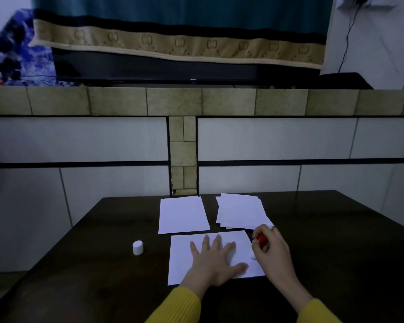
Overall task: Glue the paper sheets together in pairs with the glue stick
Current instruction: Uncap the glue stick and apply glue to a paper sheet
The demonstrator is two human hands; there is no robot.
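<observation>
The gluing is looking only partly done: one sheet [219, 243] is lying nearest the person on the tabletop [103, 264], a single sheet [182, 214] and a loose stack [240, 210] are waiting behind it. The left hand [214, 259] is pressing flat on the near sheet, fingers spread. The right hand [269, 249] is gripping the red glue stick [261, 239] at that sheet's right edge. The cap [137, 247] is standing left of it.

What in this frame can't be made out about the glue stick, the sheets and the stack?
- Glue stick: the right hand hides most of it, head view.
- Near sheet: glue too faint to see; left hand covers its middle.
- Stack: sheet count unreadable, edges too fine.
</observation>
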